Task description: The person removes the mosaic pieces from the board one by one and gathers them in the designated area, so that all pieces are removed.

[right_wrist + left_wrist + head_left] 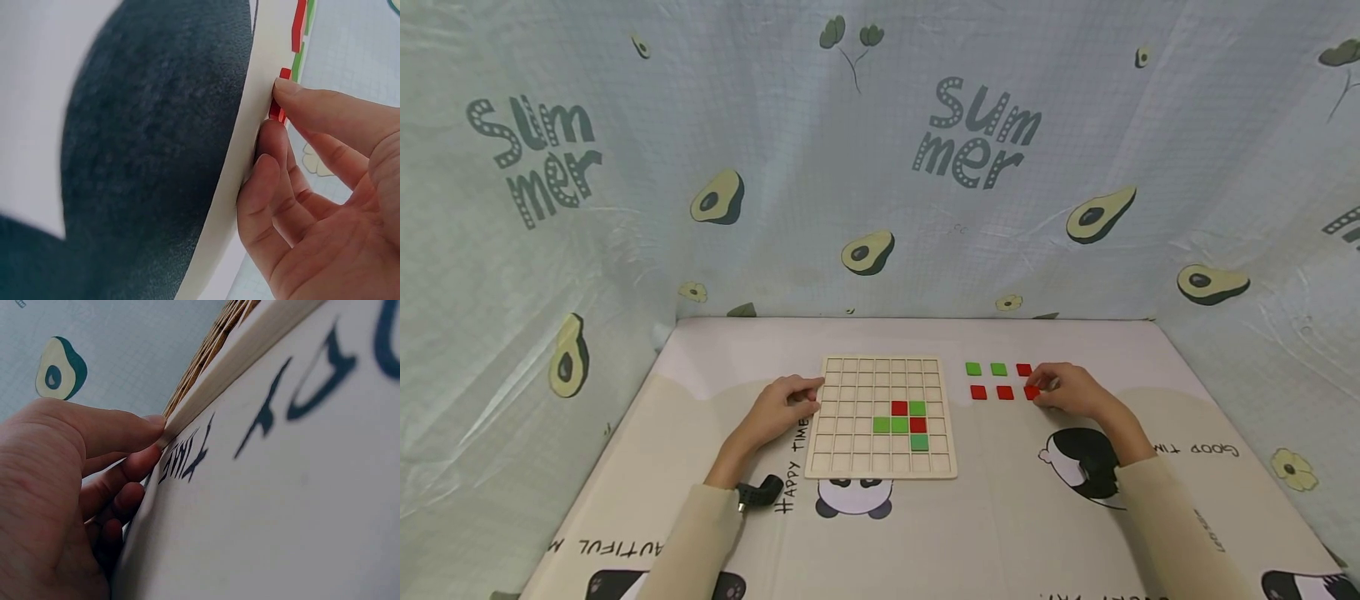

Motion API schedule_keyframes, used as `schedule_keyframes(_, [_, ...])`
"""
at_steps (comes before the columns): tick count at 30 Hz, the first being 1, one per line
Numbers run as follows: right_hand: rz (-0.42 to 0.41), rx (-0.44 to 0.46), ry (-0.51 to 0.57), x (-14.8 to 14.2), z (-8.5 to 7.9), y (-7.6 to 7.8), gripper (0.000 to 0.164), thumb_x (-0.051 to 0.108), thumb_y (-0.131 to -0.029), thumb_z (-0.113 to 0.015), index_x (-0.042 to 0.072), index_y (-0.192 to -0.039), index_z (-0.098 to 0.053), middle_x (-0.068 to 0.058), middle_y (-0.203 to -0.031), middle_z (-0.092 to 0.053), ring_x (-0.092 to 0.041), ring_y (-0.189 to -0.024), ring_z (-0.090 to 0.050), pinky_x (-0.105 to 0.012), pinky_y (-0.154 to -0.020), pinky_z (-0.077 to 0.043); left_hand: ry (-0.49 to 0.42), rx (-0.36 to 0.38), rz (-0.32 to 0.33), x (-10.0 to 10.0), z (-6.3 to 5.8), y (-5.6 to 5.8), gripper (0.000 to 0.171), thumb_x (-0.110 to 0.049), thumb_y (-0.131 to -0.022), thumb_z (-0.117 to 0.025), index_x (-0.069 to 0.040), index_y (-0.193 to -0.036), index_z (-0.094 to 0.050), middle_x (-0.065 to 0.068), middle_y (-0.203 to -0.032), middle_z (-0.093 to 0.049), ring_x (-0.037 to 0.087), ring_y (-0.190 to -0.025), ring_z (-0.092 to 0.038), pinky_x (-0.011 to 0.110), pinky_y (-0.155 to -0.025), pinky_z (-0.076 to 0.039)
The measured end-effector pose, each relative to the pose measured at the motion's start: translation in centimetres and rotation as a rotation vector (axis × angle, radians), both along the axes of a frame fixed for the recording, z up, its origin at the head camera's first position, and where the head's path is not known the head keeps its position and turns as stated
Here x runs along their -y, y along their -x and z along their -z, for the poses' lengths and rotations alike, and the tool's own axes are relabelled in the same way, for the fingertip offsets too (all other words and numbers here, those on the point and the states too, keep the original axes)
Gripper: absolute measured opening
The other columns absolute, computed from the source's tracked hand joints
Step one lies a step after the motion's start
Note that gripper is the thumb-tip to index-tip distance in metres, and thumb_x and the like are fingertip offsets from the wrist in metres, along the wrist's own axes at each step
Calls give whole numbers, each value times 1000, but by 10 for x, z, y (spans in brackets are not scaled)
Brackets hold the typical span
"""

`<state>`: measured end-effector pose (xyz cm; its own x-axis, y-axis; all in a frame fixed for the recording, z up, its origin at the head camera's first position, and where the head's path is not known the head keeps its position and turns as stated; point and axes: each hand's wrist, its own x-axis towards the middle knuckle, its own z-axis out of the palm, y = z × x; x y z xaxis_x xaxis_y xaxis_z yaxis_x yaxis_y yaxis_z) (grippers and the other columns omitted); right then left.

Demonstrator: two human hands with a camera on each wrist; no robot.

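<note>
A wooden grid board lies on the table with several red and green square tiles in its cells, right of its middle. My left hand is at the board's left edge; in the left wrist view the thumb and a finger hold the board's rim. To the right of the board, my right hand pinches a red tile between thumb and fingers, low at the tabletop. That tile is at the right end of the front row, partly covered by the fingertips.
Beside the right hand, the back row has two green tiles and a red tile. Two more red tiles lie in the front row. A black device is at the left wrist. Printed curtains surround the table.
</note>
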<state>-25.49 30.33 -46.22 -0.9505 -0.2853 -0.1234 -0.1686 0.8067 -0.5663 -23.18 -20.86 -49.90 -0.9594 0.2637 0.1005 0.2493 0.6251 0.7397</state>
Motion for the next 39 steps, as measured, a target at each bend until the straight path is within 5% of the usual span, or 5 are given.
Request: schedule_keyframes(39, [8, 5, 1, 2, 4, 0, 22, 9, -91, -73, 2, -111, -68, -12, -101, -65, -26, -94, -58, -32, -73, -51, -2, -2, 5, 1, 0, 0, 47, -15, -92, -73, -3, -137, -66, 2, -99, -66, 16, -91, -55, 31, -83, -46])
